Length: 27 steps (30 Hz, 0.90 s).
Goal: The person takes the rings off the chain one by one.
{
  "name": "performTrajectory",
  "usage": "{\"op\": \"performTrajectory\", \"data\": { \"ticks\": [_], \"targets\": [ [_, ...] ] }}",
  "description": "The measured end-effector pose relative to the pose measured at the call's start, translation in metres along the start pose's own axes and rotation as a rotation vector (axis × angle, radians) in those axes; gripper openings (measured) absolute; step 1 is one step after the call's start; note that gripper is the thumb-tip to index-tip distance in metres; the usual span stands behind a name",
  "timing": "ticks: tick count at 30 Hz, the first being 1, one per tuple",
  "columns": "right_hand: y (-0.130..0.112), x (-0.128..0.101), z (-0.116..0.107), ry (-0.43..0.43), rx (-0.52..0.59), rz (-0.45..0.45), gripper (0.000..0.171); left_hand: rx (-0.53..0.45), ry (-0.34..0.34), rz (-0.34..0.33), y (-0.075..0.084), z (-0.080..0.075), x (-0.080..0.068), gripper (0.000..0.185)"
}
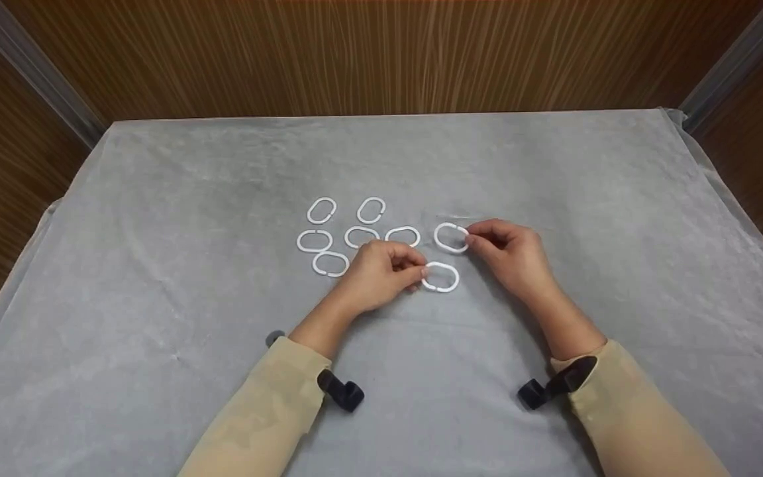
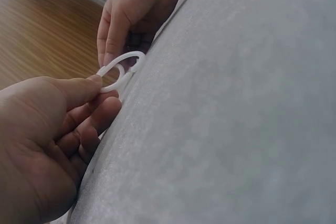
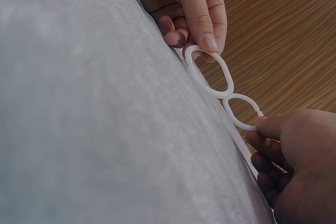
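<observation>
Thumb and fingertips of my left hand (image 1: 381, 273) pinch a white oval shower curtain ring (image 1: 458, 278) by its left end. The ring is a slim plastic loop with a small split in one long side. My right hand (image 1: 514, 257) pinches a second white oval curtain ring (image 1: 436, 237) at its right end, slightly farther back. In the right wrist view the left-hand ring (image 3: 229, 80) and the right-hand ring (image 3: 231, 113) overlap at their near ends. The left wrist view has the left-hand ring (image 2: 131, 54) in front of the right hand (image 2: 139, 9).
Several more white oval rings (image 1: 298, 241) lie loosely grouped behind and left of my left hand, one partly covered by it. Grey cloth (image 1: 189, 265) covers the table. Wood-grain panels (image 1: 381, 59) stand behind and at both sides. Each sleeve cuff carries a black camera mount (image 1: 348, 396).
</observation>
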State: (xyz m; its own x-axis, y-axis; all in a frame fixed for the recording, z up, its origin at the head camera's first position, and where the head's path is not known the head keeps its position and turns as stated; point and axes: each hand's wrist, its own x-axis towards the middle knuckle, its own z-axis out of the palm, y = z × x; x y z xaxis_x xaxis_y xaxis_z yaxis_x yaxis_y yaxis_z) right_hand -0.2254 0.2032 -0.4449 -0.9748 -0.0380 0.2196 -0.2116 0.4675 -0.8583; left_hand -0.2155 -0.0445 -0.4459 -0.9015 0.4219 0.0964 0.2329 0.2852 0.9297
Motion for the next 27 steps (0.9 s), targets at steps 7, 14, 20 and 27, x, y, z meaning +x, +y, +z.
{"op": "performTrajectory", "data": {
  "ticks": [7,14,20,27],
  "targets": [
    [0.0005,-0.0003,-0.0010,-0.035,-0.013,-0.012,0.012,0.033,0.001,0.010,-0.0004,0.0003,0.0008,0.006],
    [0.0025,0.0001,-0.0006,-0.049,-0.029,-0.014,0.013,0.017,0.006,-0.006,-0.0003,0.0009,0.0005,0.006],
    [0.0024,0.0001,-0.0009,-0.052,-0.058,-0.004,0.014,0.029,0.017,-0.005,0.0010,0.0009,0.0000,0.006],
    [0.0031,0.0005,-0.0007,-0.049,-0.079,0.000,0.013,0.038,0.030,-0.009,0.0000,0.0013,0.0004,0.006]
  ]
}}
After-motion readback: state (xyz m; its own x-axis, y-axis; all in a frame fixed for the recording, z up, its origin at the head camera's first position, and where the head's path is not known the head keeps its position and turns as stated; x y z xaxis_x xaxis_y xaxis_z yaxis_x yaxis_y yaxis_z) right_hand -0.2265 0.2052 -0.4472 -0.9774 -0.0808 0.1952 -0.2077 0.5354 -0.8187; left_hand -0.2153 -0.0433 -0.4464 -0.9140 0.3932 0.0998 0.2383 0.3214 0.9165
